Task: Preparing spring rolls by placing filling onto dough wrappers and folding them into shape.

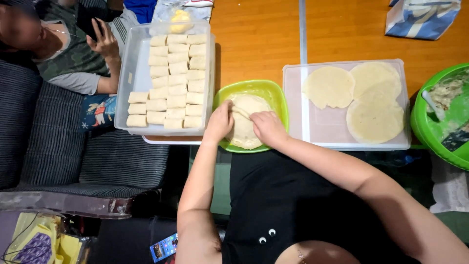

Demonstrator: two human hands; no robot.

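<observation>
You are pinching the soft, thin wrapper [244, 124] in the green bowl [273, 93] on the desk [254, 44], left hand [220, 122] and right hand [267, 128] both closed on it; it looks limp and tearable, so grip its edges lightly.

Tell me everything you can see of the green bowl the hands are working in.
The green bowl is lime-coloured, squarish with rounded corners, and looks like plastic. It stands upright at the table's near edge, between the clear box of folded rolls and the flat tray of round wrappers. A pale round wrapper nearly fills it. The left hand and right hand press on that wrapper, covering the near rim.
</observation>
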